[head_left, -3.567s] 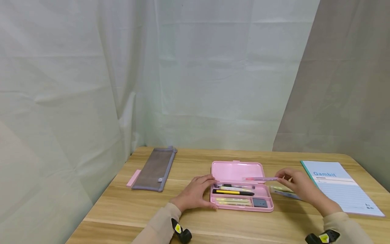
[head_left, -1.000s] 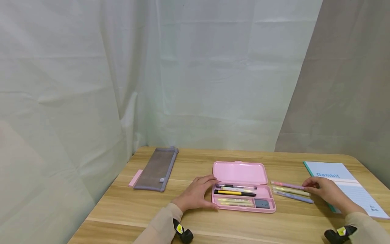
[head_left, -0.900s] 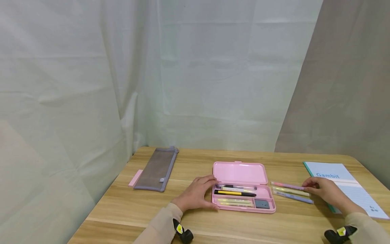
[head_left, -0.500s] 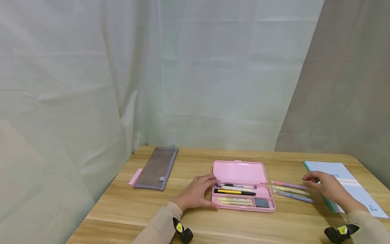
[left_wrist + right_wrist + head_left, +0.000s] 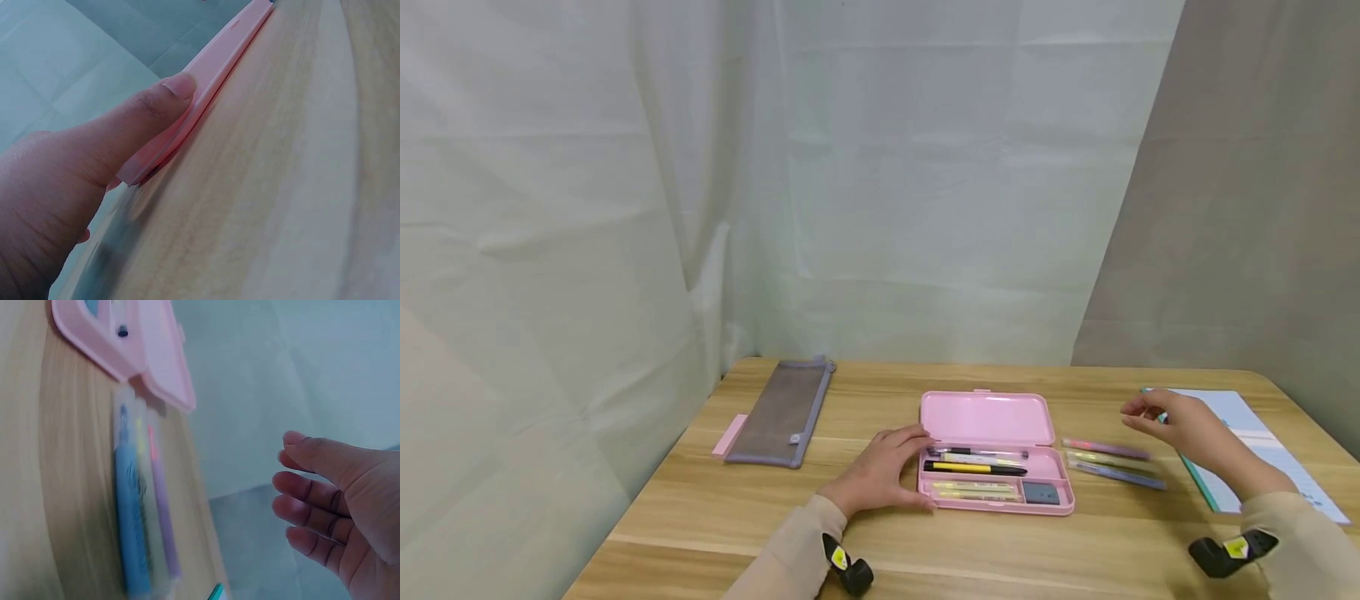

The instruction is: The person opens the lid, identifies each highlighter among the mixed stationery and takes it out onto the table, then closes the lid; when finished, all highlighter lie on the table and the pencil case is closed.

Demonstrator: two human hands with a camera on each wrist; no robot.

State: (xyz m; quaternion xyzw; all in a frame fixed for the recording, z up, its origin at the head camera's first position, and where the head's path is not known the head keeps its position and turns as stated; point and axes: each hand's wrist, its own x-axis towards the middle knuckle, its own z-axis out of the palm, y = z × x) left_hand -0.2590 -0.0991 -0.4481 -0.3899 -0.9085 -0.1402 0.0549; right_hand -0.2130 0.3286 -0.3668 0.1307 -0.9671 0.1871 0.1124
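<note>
My left hand (image 5: 880, 475) holds the left end of an open pink pencil case (image 5: 985, 417), its thumb on the front side and its fingers by the back corner. In the left wrist view the thumb presses the case wall (image 5: 215, 56). Inside lie a yellow-and-black pen (image 5: 973, 468), other pens, yellow sticks (image 5: 973, 487) and a grey eraser-like block (image 5: 1041, 493). Right of the case lie three highlighters: purple (image 5: 1105, 448), yellow (image 5: 1111, 463) and blue (image 5: 131, 519). Raised above the table near them, my right hand (image 5: 1187, 429) holds nothing, its fingers loosely bent.
At the left lies a grey mesh zip pouch (image 5: 782, 412), with a pink strip (image 5: 730, 436) along its left side. A notebook (image 5: 1262, 454) lies at the right, partly behind the right hand. Pale curtains (image 5: 910, 208) hang behind the wooden table (image 5: 985, 558).
My right hand has moved the purple highlighter from over the case to beside the other two, let go, and lifted away. My left hand stays on the case.
</note>
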